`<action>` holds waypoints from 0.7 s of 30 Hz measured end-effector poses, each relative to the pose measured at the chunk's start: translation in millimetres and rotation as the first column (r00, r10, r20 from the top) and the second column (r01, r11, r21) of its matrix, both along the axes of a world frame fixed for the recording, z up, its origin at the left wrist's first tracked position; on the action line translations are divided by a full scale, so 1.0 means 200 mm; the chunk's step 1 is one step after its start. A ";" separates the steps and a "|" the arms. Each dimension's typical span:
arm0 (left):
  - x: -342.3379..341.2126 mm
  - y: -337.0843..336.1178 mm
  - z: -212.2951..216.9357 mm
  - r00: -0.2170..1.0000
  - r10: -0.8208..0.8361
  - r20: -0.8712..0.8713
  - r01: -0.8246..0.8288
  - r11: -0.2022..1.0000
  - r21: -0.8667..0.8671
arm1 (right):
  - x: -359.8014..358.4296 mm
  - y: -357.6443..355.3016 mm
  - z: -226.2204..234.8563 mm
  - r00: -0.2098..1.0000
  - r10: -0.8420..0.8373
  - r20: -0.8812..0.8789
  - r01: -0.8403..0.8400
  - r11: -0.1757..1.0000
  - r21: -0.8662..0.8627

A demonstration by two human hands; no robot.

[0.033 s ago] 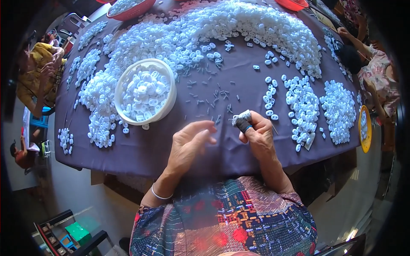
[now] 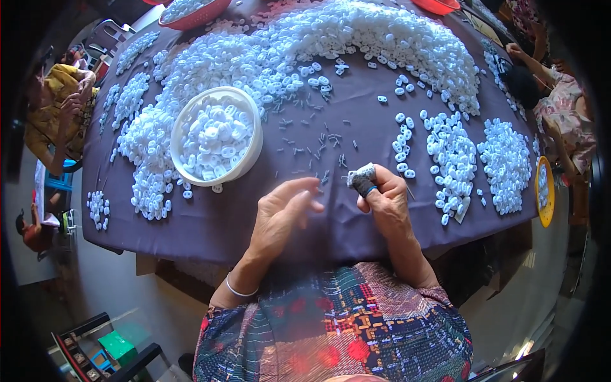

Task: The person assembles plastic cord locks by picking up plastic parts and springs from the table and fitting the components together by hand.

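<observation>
My left hand (image 2: 285, 210) hovers over the near part of the table with thumb and fingers apart. Nothing shows in it, though its fingertips are slightly blurred. My right hand (image 2: 385, 197) is closed in a pinch, a dark band around the thumb and a pale wrapping on the forefinger. What it pinches is hidden, but a thin rod (image 2: 410, 193) sticks out beside it. Just beyond both hands lie small grey spring-like pieces (image 2: 328, 140). To the left stands a white tub (image 2: 256, 149) filled with small white oval plastic pieces (image 2: 216, 137) that have holes.
A large heap of the white pieces (image 2: 382, 38) curves across the far side of the dark tablecloth (image 2: 356, 239). Smaller piles lie left and right. Red baskets (image 2: 197, 14) stand at the back, a yellow tray (image 2: 544, 191) at the right edge. Other people (image 2: 566, 114) sit at both sides.
</observation>
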State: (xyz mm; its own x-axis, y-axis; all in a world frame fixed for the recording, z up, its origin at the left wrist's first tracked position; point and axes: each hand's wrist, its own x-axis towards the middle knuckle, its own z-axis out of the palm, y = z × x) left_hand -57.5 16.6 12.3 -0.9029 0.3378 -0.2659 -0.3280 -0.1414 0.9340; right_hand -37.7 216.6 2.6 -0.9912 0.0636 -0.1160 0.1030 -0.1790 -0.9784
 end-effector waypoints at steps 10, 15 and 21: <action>-0.05 0.04 -0.02 0.996 -0.022 0.084 0.014 0.996 0.093 | -0.01 0.01 0.00 1.000 -0.017 -0.007 0.017 1.000 0.007; -0.04 0.05 0.00 0.995 -0.029 0.094 0.017 0.992 0.125 | 0.00 0.01 0.00 0.999 -0.025 0.029 0.024 0.999 0.037; -0.05 0.03 0.00 0.977 -0.033 0.212 -0.002 0.987 0.162 | 0.01 0.01 -0.01 0.999 -0.027 0.017 0.027 0.999 0.029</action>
